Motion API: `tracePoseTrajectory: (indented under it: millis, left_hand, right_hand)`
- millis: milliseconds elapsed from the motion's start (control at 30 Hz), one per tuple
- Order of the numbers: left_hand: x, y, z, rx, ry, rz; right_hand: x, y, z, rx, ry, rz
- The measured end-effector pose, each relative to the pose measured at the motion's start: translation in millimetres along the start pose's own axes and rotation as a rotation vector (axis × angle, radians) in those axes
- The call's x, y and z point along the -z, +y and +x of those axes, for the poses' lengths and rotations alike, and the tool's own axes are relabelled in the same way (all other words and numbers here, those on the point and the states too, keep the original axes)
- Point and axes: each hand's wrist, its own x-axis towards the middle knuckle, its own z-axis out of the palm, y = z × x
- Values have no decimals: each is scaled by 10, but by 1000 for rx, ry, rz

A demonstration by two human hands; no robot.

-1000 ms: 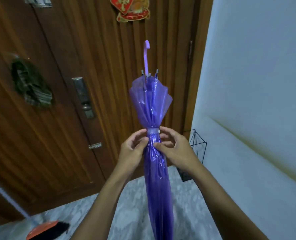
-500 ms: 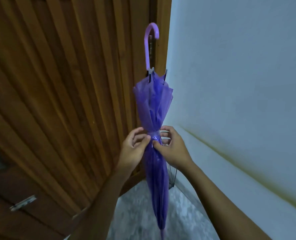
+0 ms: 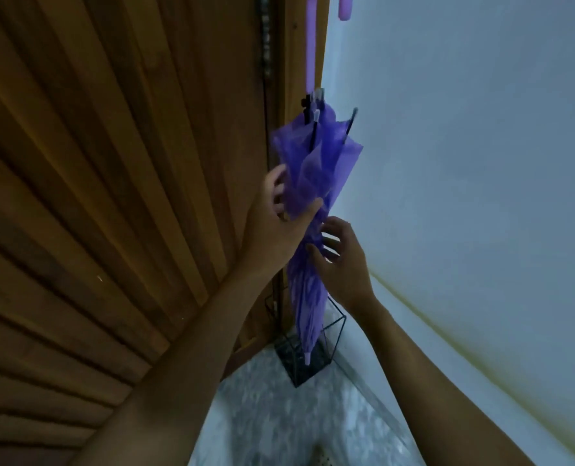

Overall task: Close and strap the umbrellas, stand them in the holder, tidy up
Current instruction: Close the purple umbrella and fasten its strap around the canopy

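Observation:
A closed purple translucent umbrella (image 3: 316, 169) hangs upright, its hooked handle (image 3: 310, 45) at the top edge of the view. Its tip (image 3: 307, 358) sits low inside the black wire holder (image 3: 344, 318), which stands on the floor in the corner. My left hand (image 3: 276, 223) grips the folded canopy near its middle, thumb across the front and fingers behind. My right hand (image 3: 341, 264) is just below it with fingers spread loosely, the thumb touching the fabric. I cannot see the strap.
A ribbed wooden door (image 3: 111, 196) fills the left side, its frame right behind the umbrella. A pale wall (image 3: 464, 163) rises on the right. Grey speckled floor (image 3: 279, 415) lies below, between my forearms.
The umbrella has gone down and its tip now sits in the wire holder. My left hand slid up the canopy. My right hand let go of the strap area and spread its fingers.

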Motion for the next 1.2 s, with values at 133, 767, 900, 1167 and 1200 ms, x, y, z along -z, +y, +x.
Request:
tracePoseTrajectory:
  millis: [133, 767, 900, 1167, 1200]
  left_hand:
    - [-241, -424, 380, -7, 60, 45]
    - [-867, -4040, 241, 244, -50, 216]
    - [-909, -4654, 37, 316, -38, 227]
    - [-883, -5248, -199, 446, -6, 186]
    - [-900, -5291, -217, 443, 1, 189]
  right_hand:
    - [-108, 537, 433, -33, -31, 7]
    - [-788, 3856, 389, -490, -228, -155]
    - [-902, 4155, 285, -566, -310, -41]
    - [-994, 4380, 176, -593, -414, -211]
    - [-1004, 4395, 183, -597, -412, -242]
